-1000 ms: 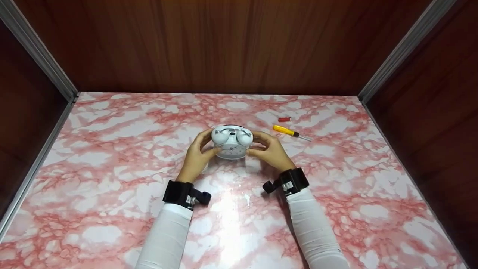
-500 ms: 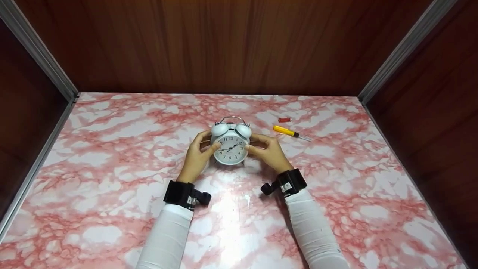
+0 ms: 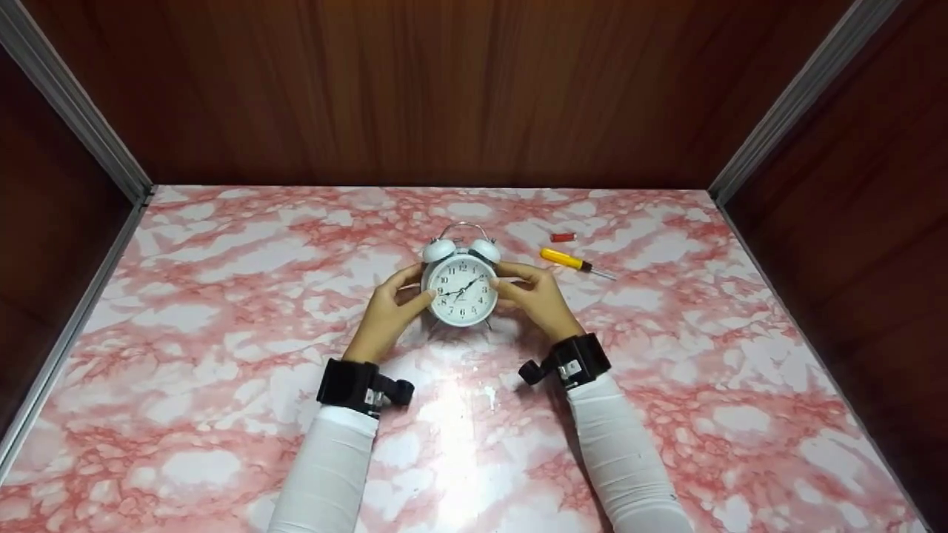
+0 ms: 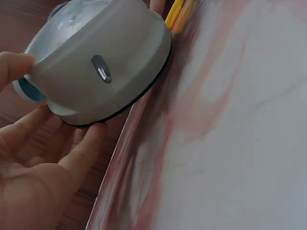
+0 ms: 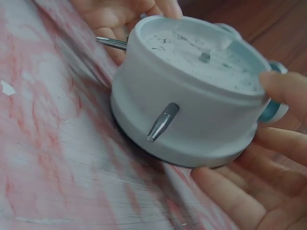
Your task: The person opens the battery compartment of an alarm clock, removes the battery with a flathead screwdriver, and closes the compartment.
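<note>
A white twin-bell alarm clock (image 3: pixel 462 303) faces the head camera, its bells and wire handle at the top. My left hand (image 3: pixel 392 307) grips its left side, thumb on the front rim and fingers behind. On the opposite side my right hand (image 3: pixel 539 300) holds it the same way, thumb by the 3. The left wrist view shows the clock's pale casing (image 4: pixel 110 62) with one metal foot. In the right wrist view both metal feet stick out from the casing (image 5: pixel 187 124), and the fingers (image 5: pixel 230 194) press the back edge. The clock's back is hidden.
Right of the clock lies a screwdriver (image 3: pixel 566 259) with a yellow handle, its shaft pointing right. Just behind it is a small red cylinder (image 3: pixel 563 237), perhaps a battery. Dark wood panels (image 3: pixel 444 96) enclose the marbled table (image 3: pixel 222 333) at the back and sides.
The clock has tilted up from showing its top and bells to showing its full dial, then shifted slightly right. Both hands keep their grip. The screwdriver and red cylinder stay put.
</note>
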`<action>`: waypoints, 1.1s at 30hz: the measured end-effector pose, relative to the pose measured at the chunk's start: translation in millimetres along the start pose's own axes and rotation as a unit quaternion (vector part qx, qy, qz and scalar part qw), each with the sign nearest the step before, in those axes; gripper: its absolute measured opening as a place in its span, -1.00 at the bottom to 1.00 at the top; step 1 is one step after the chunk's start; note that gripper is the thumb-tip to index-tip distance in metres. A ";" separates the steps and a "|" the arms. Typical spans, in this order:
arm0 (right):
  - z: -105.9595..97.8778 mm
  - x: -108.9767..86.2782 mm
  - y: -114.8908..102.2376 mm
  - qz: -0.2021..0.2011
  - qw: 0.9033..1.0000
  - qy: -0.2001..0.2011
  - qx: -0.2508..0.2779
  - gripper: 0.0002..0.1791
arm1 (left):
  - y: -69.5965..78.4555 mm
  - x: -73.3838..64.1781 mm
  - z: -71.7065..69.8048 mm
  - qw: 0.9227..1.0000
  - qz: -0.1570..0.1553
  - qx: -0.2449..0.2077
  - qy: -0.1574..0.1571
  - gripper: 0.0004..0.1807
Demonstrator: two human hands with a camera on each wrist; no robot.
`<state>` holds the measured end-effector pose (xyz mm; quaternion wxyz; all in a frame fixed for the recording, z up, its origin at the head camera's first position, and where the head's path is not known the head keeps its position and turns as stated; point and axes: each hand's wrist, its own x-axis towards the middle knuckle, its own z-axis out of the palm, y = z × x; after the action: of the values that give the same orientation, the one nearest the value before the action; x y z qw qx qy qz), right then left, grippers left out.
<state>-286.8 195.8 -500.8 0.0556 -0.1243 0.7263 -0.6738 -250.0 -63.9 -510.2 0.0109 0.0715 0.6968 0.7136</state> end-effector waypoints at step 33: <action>7.4 -1.3 -9.6 0.051 0.999 0.000 0.017 -0.53 | -0.1 -0.3 9.9 0.997 0.008 0.075 -0.012 -0.41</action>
<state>-282.7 188.4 -491.9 0.0921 -0.0856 0.7198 -0.6827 -248.6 -54.1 -510.1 0.0083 0.0866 0.7477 0.6583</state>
